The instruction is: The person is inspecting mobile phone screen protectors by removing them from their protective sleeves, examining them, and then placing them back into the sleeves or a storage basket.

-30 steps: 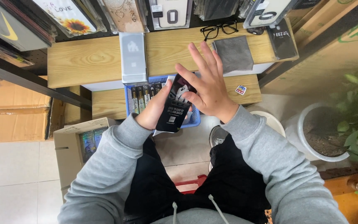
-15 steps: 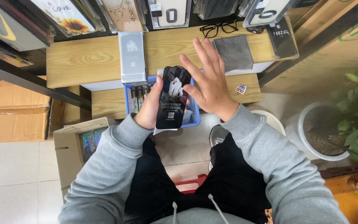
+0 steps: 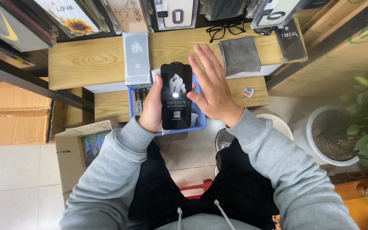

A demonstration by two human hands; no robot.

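Note:
My left hand (image 3: 151, 107) grips a flat black packet (image 3: 176, 95) shaped like a phone screen, held upright over a blue basket (image 3: 200, 123). My right hand (image 3: 211, 87) is beside the packet with fingers spread, its thumb touching the packet's right edge. The basket sits on the lower wooden shelf (image 3: 107, 104) and holds several similar packets standing on edge.
A silvery flat packet (image 3: 136, 58), a grey cloth (image 3: 240, 55), black glasses (image 3: 225, 30) and a dark packet (image 3: 291, 40) lie on the upper wooden shelf (image 3: 86, 59). Phone cases hang above. An open cardboard box (image 3: 79, 147) stands left, a potted plant (image 3: 354, 127) right.
The black packet has turned from a tilt to upright and risen slightly. My right hand has opened wider alongside it.

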